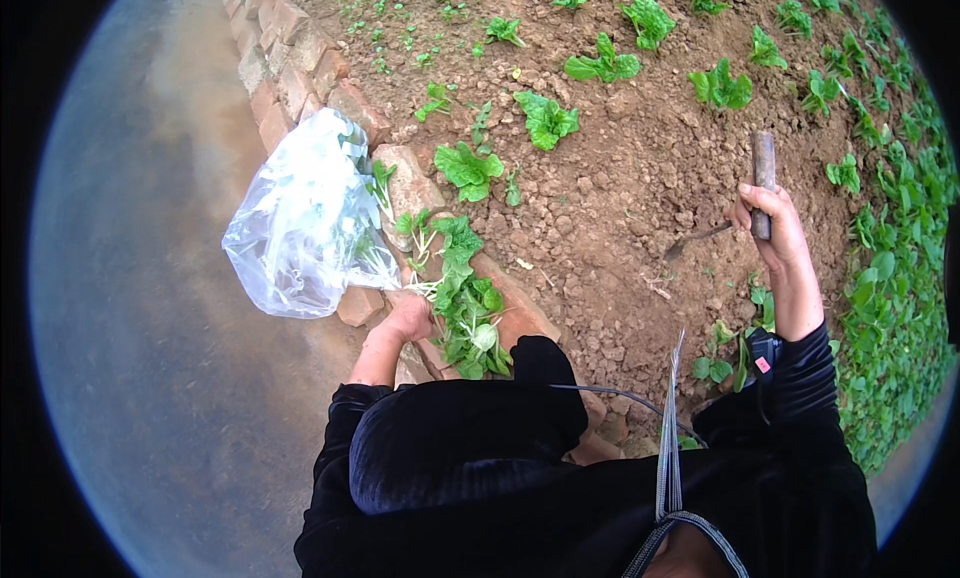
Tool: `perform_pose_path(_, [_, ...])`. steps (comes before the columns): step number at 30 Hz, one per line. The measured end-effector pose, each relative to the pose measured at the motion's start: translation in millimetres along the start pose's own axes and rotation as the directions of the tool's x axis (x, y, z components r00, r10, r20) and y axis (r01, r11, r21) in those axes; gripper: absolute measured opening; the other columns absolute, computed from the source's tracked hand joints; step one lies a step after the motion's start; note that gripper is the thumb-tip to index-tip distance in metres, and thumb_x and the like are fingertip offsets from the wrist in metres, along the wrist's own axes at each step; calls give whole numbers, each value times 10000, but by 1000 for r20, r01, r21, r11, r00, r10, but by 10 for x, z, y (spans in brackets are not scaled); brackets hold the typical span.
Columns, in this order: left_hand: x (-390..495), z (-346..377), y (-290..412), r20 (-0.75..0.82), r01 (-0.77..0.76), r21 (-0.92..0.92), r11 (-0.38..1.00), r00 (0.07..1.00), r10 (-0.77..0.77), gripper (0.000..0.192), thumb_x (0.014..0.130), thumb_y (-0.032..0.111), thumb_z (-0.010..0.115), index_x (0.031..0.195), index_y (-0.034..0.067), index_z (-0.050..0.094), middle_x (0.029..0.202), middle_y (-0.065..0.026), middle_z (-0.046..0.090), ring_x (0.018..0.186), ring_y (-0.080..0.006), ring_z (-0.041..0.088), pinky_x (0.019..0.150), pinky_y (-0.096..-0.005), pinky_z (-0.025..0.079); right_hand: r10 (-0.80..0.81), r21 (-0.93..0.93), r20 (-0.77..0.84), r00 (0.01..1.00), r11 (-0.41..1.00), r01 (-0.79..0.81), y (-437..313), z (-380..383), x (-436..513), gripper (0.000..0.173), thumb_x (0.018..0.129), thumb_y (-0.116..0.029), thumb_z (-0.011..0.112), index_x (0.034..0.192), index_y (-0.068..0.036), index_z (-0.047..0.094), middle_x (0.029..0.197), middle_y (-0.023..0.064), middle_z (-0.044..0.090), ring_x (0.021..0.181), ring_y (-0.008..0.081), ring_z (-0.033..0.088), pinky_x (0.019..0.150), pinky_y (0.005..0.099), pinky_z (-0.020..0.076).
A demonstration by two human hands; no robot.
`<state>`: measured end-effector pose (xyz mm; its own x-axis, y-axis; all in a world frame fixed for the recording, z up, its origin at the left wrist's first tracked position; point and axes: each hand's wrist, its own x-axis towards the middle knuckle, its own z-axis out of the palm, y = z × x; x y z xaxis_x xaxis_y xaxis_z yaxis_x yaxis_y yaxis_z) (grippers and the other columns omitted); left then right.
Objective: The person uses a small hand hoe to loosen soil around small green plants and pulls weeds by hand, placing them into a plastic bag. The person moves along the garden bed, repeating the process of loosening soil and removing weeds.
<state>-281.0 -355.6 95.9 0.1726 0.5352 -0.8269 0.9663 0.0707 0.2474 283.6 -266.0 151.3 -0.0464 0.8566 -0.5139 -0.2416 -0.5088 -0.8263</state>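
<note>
My left hand [411,317] is at the stem ends of a heap of pulled leafy greens [469,315] lying on the brick edging. Its fingertips are hidden among the stems, so whether they grip is unclear. Just beyond it, a clear plastic bag [304,222] rests on the bricks and pavement, with some greens showing through its side. My right hand [776,222] is closed around a short wooden-handled digging tool [763,158], held over the soil. The tool's thin metal shank bends left to a small dark blade [677,249] close to the ground.
Loose brown soil [600,203] fills the bed, with spaced leafy plants [546,120] rooted across it. Dense greens [892,330] grow along the right. A rough brick border [292,68] separates bed from concrete path [142,278]. A black cable [630,395] crosses near my knee.
</note>
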Motion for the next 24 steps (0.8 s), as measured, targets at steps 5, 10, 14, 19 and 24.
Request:
perform_pose_path(5, [194,-390,58,-18,215,-28,976,976,-215,178,628,88,702,802,106,734,833,-142,686,770,-296,663,733,-351,530,-15,-25,-10,1000,1000,14,7,-2,1,211,812,-252,610,730,-70,541,543,20,509,513,120,467,756,329,444])
perform_pose_path(10, [640,-425,244,-450,-25,94,995,891,65,253,674,99,659,923,76,691,851,-187,661,801,-345,642,736,-406,516,5,86,-65,998,996,0,-6,-3,-6,197,806,-186,623,697,-62,517,551,40,514,516,135,478,584,295,405])
perform_pose_path(14, [881,-279,371,-482,30,207,978,873,75,237,648,165,737,819,49,620,886,-166,594,858,-369,606,749,-455,491,7,55,-93,996,998,-2,-10,-30,-47,138,793,-146,646,813,-42,559,614,33,556,583,135,531,648,289,435])
perform_pose_path(19, [880,-570,420,-315,69,-49,996,946,-81,371,512,240,864,601,35,569,574,-70,594,516,-177,552,529,-323,461,56,126,-236,970,992,-26,-172,-287,-345,191,788,-165,703,737,-59,552,548,8,506,494,101,456,537,255,377])
perform_pose_path(24, [532,-1055,716,167,213,-491,845,975,-149,246,605,90,836,729,38,630,601,-20,602,485,-111,527,449,-240,390,-285,53,-427,858,939,339,-541,-836,-820,258,804,-204,685,677,-74,502,496,3,474,469,96,438,536,257,386])
